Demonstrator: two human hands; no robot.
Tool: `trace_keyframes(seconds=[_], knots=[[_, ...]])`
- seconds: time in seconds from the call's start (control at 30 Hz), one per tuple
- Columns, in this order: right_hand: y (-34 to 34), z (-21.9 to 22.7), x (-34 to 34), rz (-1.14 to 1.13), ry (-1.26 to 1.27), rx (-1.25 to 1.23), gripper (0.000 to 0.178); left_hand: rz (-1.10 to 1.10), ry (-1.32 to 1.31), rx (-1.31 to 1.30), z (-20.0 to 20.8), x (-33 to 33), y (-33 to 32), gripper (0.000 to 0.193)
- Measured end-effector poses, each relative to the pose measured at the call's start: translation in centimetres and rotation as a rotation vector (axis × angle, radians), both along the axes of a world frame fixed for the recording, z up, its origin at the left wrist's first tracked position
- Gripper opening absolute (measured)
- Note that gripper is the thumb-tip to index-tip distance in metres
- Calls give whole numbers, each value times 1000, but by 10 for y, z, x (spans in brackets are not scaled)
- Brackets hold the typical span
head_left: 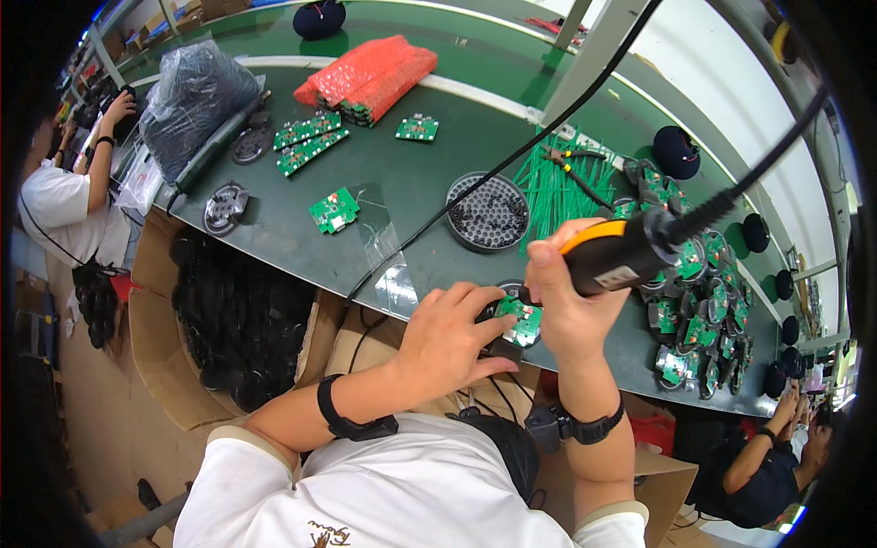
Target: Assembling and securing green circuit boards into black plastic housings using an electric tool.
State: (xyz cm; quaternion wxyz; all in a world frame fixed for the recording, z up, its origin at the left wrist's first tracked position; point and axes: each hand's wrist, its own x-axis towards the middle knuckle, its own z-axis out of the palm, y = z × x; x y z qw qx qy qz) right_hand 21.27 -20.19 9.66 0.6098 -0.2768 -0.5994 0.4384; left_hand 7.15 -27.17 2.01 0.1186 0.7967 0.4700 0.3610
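Observation:
My left hand (448,342) grips a round black housing (501,350) by its edge at the front of the bench. A green circuit board (522,322) sits in that housing, partly covered by my fingers. In my right hand (574,320) is a black and orange electric screwdriver (614,254), its cable running up to the upper right. The tool leans over the board; its tip is hidden behind my right hand. Beyond my hands stands a round dish (487,239) of small dark pieces. Green cable ties (557,196) and yellow-black cutters (574,172) lie nearby.
Housings with boards (699,320) are heaped at right. Loose boards (334,211), a red bubble-wrap bundle (367,75) and a bagged stack (196,105) lie at left. A cardboard box (155,342) of black parts stands below the edge. Co-workers (68,196) sit on both sides.

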Motion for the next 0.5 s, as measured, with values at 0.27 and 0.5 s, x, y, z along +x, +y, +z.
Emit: trace_keyframes(seconds=[0.27, 0.5], knots=[[24, 23, 19, 11, -115, -40, 45, -35, 90, 0, 3, -3, -4, 59], [-30, 26, 107, -483, -840, 265, 82, -93, -258, -111, 3, -11, 5, 38]])
